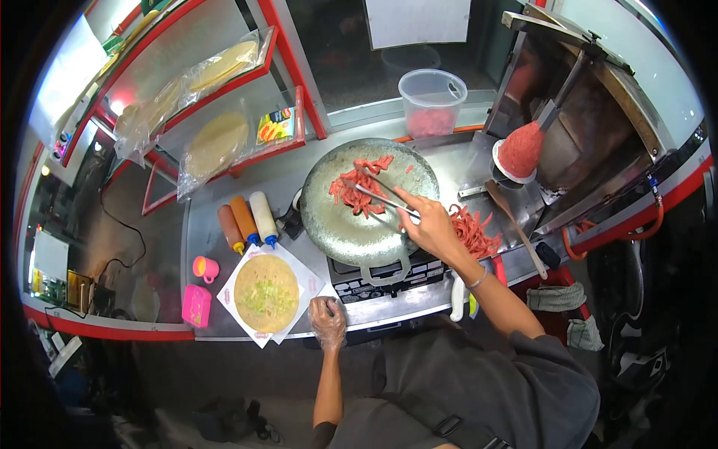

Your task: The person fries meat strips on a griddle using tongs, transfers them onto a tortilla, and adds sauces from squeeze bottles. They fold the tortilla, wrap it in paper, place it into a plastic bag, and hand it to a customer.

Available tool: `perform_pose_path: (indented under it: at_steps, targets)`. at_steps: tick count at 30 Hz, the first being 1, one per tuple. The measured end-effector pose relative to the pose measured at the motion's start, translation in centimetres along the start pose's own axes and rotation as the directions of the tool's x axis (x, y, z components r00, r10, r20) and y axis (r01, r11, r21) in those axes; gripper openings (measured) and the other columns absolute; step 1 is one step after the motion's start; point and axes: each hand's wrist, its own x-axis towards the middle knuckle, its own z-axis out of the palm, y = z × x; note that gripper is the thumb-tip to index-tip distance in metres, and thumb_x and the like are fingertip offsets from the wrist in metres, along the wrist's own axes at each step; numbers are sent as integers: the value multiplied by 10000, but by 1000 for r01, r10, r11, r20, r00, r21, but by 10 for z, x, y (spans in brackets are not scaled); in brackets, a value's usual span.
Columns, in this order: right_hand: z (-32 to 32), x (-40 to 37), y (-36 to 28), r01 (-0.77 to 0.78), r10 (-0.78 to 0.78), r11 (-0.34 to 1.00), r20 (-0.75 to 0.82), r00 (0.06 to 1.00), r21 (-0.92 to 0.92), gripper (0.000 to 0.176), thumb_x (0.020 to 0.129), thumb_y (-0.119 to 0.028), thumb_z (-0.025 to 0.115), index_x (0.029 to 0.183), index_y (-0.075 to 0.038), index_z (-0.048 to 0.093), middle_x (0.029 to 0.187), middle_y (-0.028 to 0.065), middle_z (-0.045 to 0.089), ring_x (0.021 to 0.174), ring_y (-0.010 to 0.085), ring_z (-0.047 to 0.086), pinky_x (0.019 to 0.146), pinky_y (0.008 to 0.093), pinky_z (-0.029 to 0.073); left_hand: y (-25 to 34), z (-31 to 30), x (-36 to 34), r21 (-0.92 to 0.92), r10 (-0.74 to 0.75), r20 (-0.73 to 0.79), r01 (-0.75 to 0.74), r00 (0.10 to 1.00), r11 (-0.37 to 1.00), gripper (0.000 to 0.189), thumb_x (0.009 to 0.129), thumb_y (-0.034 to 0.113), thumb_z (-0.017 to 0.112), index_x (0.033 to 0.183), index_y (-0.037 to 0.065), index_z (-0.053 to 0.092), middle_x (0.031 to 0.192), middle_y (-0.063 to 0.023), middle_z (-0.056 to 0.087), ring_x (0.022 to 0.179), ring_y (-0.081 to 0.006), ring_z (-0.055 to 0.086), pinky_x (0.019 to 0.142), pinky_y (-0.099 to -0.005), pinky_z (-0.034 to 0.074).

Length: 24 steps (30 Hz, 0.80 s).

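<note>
Right hand [430, 224] pinched tongs [381, 198] between fingers; meat strips [348, 196] lay beyond fingertips, in pan [336, 233]. Left hand [327, 323] partly curled, closure indeterminate. Risk noted: loose squeeze could let strips slip.

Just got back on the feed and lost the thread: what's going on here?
The person's right hand holds metal tongs, tips at a pile of reddish meat strips on the round pan, which sits over a stove. The left hand, in a clear glove, is at the front edge of the counter, beside a flatbread on white paper. Pale green shreds lie on the flatbread; no meat is on it.
</note>
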Motion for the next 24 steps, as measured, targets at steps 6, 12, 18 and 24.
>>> perform_pose_path:
  at_steps: [6,12,18,24]
  targets:
    - [0,7,-4,-76,75,997,152,986,-2,409,972,-134,666,1378,-99,702,933,231,731,829,432,701,781,496,559,2,1,2,-6,-11,-9,11,1000,1000,87,970,90,593,939,11,614,936,-194,613,909,-417,617,829,-524,481]
    - [12,23,20,-60,83,992,229,970,-107,387,956,-175,689,1328,-75,721,923,212,744,781,448,709,750,516,583,-3,1,2,9,11,24,-12,1000,1000,43,936,52,604,942,12,618,951,-190,618,921,-413,617,834,-520,485]
    - [-17,30,41,-107,127,984,146,981,-141,423,972,-175,695,1384,-77,695,949,261,744,874,454,728,798,487,578,12,-1,2,47,0,34,-1,999,999,67,965,68,578,952,12,612,953,-195,612,929,-414,610,845,-522,478]
    - [-58,-12,13,-44,55,998,321,945,-41,458,978,-181,681,1435,-141,671,851,213,688,741,418,685,716,505,556,10,1,3,81,16,31,-18,999,997,66,960,66,570,962,7,601,953,-204,594,925,-421,598,846,-524,478]
